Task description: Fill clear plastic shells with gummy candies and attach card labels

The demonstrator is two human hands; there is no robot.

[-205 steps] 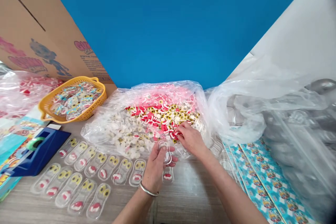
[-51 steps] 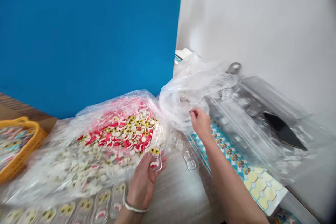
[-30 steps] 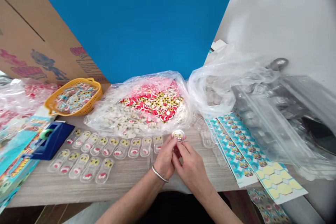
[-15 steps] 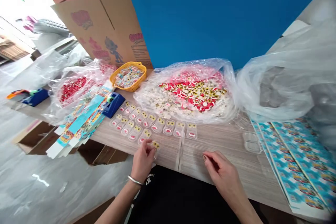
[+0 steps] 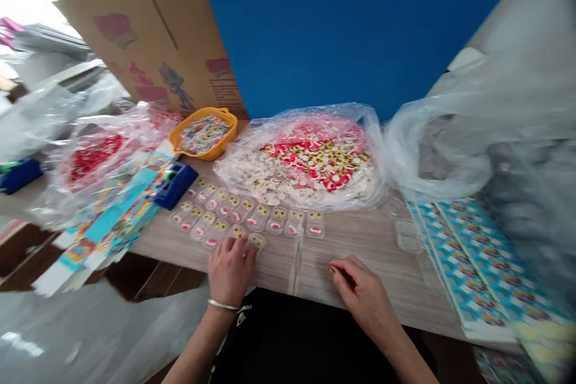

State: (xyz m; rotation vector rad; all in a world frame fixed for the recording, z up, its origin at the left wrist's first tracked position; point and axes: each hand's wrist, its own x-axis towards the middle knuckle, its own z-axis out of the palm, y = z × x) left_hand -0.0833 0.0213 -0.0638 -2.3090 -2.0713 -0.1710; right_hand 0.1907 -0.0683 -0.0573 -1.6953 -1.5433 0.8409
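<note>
My left hand [image 5: 231, 269] is at the front end of the rows, fingers bent down and thumb against a small clear plastic tray [image 5: 257, 242] with yellow-ringed pieces in it. Its lower part is hidden by the hand. Several similar trays [image 5: 276, 220] lie in two slanting rows beyond, holding pairs of yellow rings and red-and-white pieces. To the right, my right hand [image 5: 362, 288] hovers near the table edge, thumb and forefinger pressed together; whatever is between them is too small to make out. Past the trays lies an open plastic bag [image 5: 315, 159] of red, white and yellow pieces.
A yellow basket [image 5: 229, 122] of small pieces stands at the back left, near a blue tape dispenser [image 5: 177, 185] and printed card strips [image 5: 105, 210]. Printed blue sheets [image 5: 468, 264], empty clear trays [image 5: 408, 236] and a large plastic bag [image 5: 405, 150] are on the right.
My left hand has brought the clear tray up against the end of the front row and now lies flatter over it. My right hand stays pinched. The whole view has shifted.
</note>
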